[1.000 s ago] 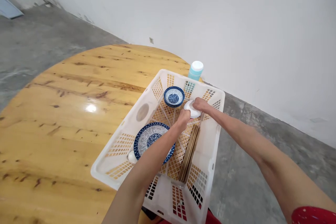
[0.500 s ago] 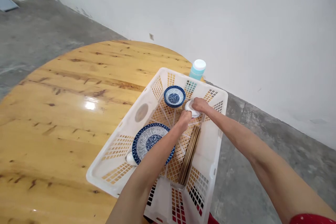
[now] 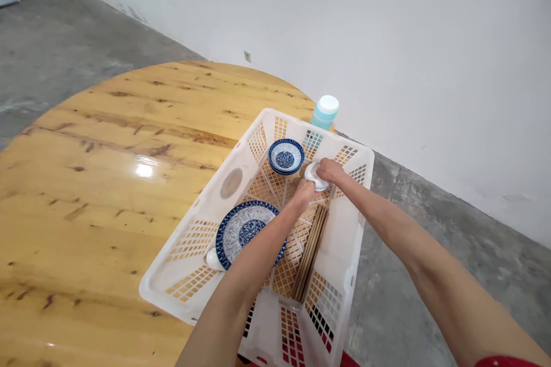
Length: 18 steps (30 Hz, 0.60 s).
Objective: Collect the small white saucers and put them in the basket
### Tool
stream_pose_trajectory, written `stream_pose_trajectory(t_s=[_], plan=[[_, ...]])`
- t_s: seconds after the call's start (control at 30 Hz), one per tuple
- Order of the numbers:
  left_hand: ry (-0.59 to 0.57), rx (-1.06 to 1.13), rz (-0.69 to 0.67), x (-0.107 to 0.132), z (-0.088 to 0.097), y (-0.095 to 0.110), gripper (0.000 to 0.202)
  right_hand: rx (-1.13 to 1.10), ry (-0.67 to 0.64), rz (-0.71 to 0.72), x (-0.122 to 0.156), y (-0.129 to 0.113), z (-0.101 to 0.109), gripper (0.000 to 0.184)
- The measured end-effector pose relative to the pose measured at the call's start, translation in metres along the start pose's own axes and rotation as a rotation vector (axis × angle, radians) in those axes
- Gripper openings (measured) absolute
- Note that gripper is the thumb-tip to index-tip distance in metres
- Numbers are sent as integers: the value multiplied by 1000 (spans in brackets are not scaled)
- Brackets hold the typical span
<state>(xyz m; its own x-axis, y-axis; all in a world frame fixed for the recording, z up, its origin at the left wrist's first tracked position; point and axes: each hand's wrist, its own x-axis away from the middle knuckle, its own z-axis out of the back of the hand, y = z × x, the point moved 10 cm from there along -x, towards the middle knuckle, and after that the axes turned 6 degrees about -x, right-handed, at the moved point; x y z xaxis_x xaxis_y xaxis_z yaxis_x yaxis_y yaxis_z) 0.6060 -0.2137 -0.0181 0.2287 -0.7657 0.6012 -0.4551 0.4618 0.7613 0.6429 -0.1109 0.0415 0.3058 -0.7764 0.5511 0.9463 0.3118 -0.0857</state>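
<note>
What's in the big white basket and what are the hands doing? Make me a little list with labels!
basket: white plastic crate on a round wooden table, its near end past the table edge
small white dish: white dish at the crate's far end
right hand: right hand grips the white dish
left hand: left hand touches the same dish from the near side
small bowls: blue patterned bowls, stacked beside the dish
big plate: blue patterned plate, partly under the left forearm
sticks: brown chopsticks lying in a bundle
outside: teal bottle behind the crate
</note>
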Motion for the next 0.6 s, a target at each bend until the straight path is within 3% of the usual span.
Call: stream_pose_trajectory(t_s=[0.2, 0.6], plan=[[-42, -78, 28, -4, -1, -7, 45, -7, 52, -11, -2, 3, 3, 42], [-57, -106, -31, -10, -11, 1, 43, 1, 114, -8, -6, 7, 12, 39]])
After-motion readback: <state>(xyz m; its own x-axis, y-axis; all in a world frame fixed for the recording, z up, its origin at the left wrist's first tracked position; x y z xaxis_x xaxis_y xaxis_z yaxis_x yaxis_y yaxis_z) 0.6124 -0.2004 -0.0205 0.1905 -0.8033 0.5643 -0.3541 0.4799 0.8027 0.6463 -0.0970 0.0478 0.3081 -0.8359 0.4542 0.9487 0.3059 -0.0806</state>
